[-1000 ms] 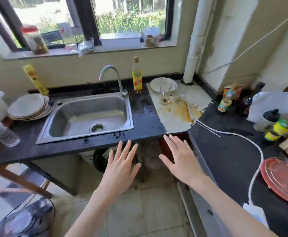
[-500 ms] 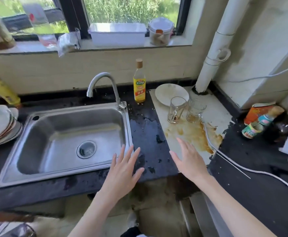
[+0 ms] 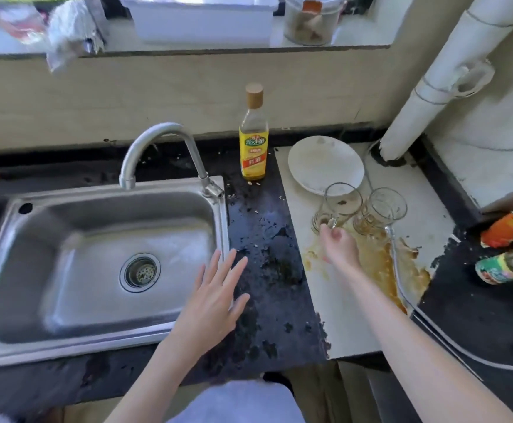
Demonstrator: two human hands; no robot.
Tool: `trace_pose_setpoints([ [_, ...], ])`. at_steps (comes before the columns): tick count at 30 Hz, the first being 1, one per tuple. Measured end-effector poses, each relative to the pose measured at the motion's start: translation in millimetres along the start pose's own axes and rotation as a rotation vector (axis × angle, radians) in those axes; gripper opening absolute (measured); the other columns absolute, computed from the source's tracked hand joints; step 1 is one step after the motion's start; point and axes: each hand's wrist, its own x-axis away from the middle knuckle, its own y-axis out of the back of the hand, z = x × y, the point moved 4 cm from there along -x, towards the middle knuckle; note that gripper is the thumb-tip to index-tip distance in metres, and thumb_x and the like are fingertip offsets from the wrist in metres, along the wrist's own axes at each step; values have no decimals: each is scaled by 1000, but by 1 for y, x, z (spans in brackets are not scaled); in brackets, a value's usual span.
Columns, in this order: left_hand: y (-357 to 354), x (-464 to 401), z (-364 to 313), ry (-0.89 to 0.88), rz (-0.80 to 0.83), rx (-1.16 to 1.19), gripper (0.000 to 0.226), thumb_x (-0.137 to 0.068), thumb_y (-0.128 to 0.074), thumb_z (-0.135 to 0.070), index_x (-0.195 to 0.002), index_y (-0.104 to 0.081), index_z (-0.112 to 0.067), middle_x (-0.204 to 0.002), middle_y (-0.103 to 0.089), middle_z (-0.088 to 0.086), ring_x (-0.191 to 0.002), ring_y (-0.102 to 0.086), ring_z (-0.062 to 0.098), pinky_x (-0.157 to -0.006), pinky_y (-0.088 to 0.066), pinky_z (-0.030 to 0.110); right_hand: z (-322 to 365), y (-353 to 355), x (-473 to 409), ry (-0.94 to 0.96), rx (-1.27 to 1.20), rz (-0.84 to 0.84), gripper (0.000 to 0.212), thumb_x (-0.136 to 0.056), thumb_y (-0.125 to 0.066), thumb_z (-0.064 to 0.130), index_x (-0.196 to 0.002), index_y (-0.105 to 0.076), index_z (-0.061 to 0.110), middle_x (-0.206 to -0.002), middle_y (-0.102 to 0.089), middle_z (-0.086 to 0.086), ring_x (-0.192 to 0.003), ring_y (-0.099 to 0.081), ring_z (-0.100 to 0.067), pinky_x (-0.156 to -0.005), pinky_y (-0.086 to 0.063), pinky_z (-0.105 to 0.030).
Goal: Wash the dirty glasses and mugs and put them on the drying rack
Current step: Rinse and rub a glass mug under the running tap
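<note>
Brushed, shiny steel sink (image 3: 66, 270) with a polished metal tap (image 3: 160, 148); right of it, dark speckled worktop (image 3: 267, 270), two clear glasses (image 3: 339, 206), a glossy white plate (image 3: 325, 163).

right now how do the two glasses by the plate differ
The left glass has the right hand at its base; the right glass stands untouched. The left glass overlaps the white plate in this view; the right glass sits clear of it, beside the white cable. Both are clear, upright, with brown residue at the bottom, at the edge of the brown spill.
</note>
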Motion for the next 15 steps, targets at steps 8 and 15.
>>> trace_pose_setpoints([
  [8, -8, -8, 5, 144, -5, 49, 82, -76, 3, -59, -149, -7, -23, -158, 4, -1, -134, 26, 15, -111, 7, 31, 2, -8, -21, -22, -321, 78, 30, -101, -40, 25, -115, -54, 3, -79, -47, 3, -66, -49, -10, -81, -50, -35],
  [15, -3, -5, 8, 164, -30, 139, 80, -76, 1, -63, -146, 10, -27, -151, 17, -11, -137, 25, 9, -112, 10, 25, 17, -9, -4, 234, -213, 177, 26, -101, -38, 19, -79, -47, 8, -77, -46, 0, -71, -50, -13, -79, -48, -33],
])
